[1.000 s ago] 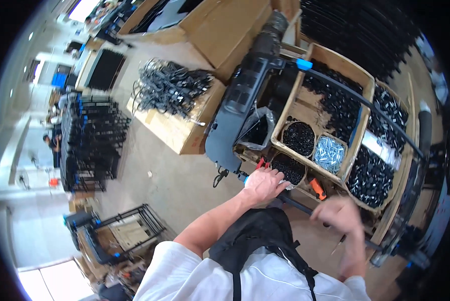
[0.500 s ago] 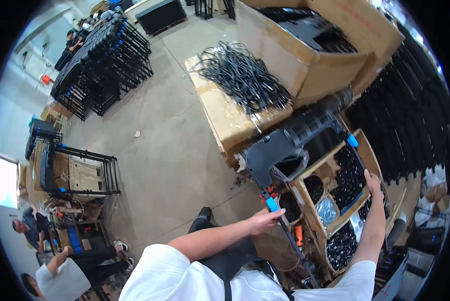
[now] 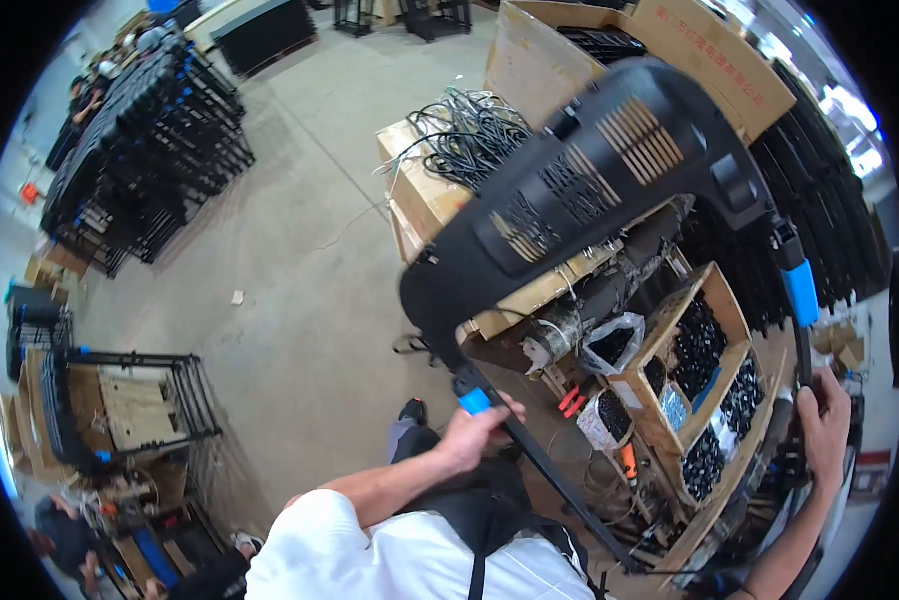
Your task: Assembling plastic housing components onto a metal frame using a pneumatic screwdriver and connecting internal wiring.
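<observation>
A large black U-shaped frame (image 3: 594, 165) with a slotted plastic cover is held up in front of me, tilted with its right side higher. A blue sleeve sits on each leg. My left hand (image 3: 474, 435) is closed round the left tube (image 3: 549, 465), just below its blue sleeve (image 3: 473, 401). My right hand (image 3: 826, 420) grips the right tube (image 3: 803, 355) below the other blue sleeve (image 3: 799, 292); part of its fingers is hidden. Under the frame stands a wooden compartment box (image 3: 634, 400) of small black parts.
Red-handled pliers (image 3: 571, 402) and an orange-handled tool (image 3: 629, 465) lie beside the box. Black cables (image 3: 469, 130) are heaped on cardboard beyond the frame, near a big carton (image 3: 534, 60). Stacked black frames (image 3: 139, 150) stand at far left. A person (image 3: 64, 530) is at lower left.
The frame has been lifted up off the area over the parts box and brought closer. Both hands still hold its legs; my right hand has moved right, my left hand slightly left.
</observation>
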Demonstrator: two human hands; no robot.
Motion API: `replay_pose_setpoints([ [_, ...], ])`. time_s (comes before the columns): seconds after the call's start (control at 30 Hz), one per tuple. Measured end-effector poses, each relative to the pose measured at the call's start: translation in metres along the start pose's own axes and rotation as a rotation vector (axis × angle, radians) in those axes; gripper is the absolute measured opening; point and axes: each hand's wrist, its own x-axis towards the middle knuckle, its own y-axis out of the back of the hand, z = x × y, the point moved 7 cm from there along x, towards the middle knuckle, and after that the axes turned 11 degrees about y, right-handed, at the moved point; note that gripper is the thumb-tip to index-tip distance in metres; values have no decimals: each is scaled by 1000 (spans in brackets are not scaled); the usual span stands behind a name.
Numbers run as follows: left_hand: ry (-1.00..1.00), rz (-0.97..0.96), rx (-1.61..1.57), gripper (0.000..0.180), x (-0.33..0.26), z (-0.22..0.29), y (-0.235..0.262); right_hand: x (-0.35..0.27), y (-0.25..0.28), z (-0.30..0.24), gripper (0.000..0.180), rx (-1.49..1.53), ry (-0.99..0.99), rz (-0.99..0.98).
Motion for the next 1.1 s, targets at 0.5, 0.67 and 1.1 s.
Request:
replay_pose_setpoints([
  [0.5,-616,223,377,32,69,359,221,-31,-366,-151,24,504,-62,-154],
  [0.67,-609,538,554,26,131,429,305,-8,-558,-170,33,628,71,-16],
  [1.1,-509,715,530,61,244,430,307,17,-606,-126,28,441,-322,-235],
])
